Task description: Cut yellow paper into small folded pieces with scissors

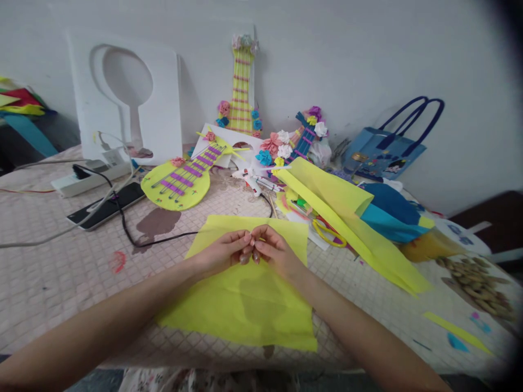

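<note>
Fingertip to fingertip, my left hand (229,250) and my right hand (274,251) meet above a yellow crepe paper sheet (261,316) on the table. Both are closed in a pinch. Whatever sits between the fingers, if anything, is too small or hidden to make out. Beyond them lies a white glue gun (252,179) with its black cord. To the left of it rests a yellow paper guitar (177,185) with purple strips and strings. Yellow-handled scissors (329,233) lie right of the sheet.
A folded yellow paper roll (351,223) stretches along the right, near a blue bag (379,152) and a heap of peanuts (478,283). On the left are a power strip (92,177) and a phone (110,207) with cables. White foam board (159,120) leans on the wall.
</note>
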`<state>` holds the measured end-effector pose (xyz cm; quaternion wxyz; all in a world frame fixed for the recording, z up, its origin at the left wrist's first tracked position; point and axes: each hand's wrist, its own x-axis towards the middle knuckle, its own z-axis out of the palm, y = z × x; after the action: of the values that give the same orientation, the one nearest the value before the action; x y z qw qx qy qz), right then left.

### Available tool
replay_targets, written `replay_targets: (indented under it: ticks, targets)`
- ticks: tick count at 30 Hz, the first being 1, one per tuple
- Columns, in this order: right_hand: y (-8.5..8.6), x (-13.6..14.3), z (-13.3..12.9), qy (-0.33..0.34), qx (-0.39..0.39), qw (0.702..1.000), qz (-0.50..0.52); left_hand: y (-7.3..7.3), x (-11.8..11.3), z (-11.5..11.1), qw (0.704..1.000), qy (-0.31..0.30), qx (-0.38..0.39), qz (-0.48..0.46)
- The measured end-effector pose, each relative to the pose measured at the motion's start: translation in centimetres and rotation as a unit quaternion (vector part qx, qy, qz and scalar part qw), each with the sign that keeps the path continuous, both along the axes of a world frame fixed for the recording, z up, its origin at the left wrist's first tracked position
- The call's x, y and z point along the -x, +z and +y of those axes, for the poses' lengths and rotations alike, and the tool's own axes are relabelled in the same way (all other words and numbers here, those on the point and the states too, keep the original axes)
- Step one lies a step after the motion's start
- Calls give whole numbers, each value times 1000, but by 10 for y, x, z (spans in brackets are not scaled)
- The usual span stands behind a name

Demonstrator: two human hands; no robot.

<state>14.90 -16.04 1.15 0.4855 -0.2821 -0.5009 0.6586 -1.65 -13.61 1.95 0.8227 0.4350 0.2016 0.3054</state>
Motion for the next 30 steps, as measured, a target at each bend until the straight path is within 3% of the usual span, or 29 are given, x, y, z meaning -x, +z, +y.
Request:
replay_targets:
  ticks: [6,10,15,22,26,30]
  targets:
    - [-6,-1,2,0,7,1000,-13,-3,-2,0,999,4,-29,17]
    - [-7,-1,2,1,9,1000,-25,-6,0,2,994,-5,-92,59]
    - [-6,0,-1,-11,18,1000,-18,-1,1,-3,969,23,-203,136]
    - [-5,-2,-1,-27,19,999,-37,3,2,-9,939,55,-287,180]
    - [0,-3,-3,-25,-22,996,-77,4,3,-10,926,56,-309,211]
    - [7,-2,-11,-49,-106,969,-217,3,3,-10,887,80,-360,279]
